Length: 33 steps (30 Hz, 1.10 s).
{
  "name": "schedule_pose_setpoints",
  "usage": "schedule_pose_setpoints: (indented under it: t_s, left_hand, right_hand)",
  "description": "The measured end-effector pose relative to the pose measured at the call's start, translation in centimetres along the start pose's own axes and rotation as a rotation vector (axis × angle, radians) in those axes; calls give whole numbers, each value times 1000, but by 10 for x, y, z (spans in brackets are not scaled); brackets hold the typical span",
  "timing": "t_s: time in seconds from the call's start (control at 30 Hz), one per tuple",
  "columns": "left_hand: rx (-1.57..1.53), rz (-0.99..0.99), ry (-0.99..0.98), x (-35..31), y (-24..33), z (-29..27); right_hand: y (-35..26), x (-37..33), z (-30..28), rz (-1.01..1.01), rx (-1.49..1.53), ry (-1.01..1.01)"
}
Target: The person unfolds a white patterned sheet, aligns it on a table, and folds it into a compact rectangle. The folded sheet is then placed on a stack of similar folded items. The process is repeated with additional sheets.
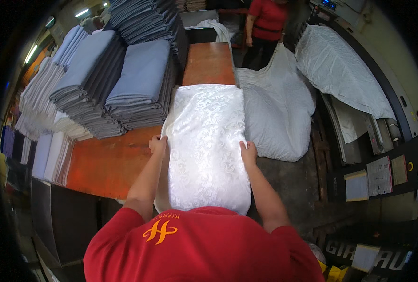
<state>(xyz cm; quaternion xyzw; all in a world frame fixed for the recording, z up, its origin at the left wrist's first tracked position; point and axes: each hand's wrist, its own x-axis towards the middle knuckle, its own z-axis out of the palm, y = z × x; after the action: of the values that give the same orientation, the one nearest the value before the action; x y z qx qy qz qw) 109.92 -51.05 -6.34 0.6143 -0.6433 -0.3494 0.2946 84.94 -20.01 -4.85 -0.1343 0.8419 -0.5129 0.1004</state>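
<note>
A white patterned cloth (206, 141), shiny and folded into a long panel, lies over the wooden table and hangs toward my body. My left hand (157, 144) is closed on its left edge, and my right hand (248, 151) pinches the right edge at about the same height. Between the two hands the cloth looks mostly smooth. Its near end passes out of sight behind my red shirt. To the left of the cloth, stacks of folded blue-grey cloths (138, 75) stand on the table.
Orange-brown wooden tabletop (105, 162) shows at left. White folded cloths (58, 155) line its left end. A big white cloth heap (279, 108) sits to the right, near a machine (359, 136) draped in white. At the back stands another person (267, 23) in red.
</note>
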Motion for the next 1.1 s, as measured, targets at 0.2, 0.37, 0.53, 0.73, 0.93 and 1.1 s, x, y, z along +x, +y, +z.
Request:
schedule_pose_setpoints:
  t_s: [0.2,0.37,0.53,0.73,0.93,1.1]
  left_hand:
    - [-169,104,51,3,18,30]
    - [-166,-72,-458,-4,77,2]
    - [-207,-72,-364,0,68,1]
    - [-54,261,-184,4,43,11]
    - [-387,-422,-725,-7,115,-44]
    - [-430,14,-649,-21,208,-117]
  right_hand:
    - [-8,33,7,-279,-33,122]
    - [10,40,14,5,146,-25]
    - [12,66,7,345,558,-307]
    - [-8,75,-4,526,735,-428]
    - [-43,69,-31,703,948,-778]
    - [-124,62,-116,68,820,-495]
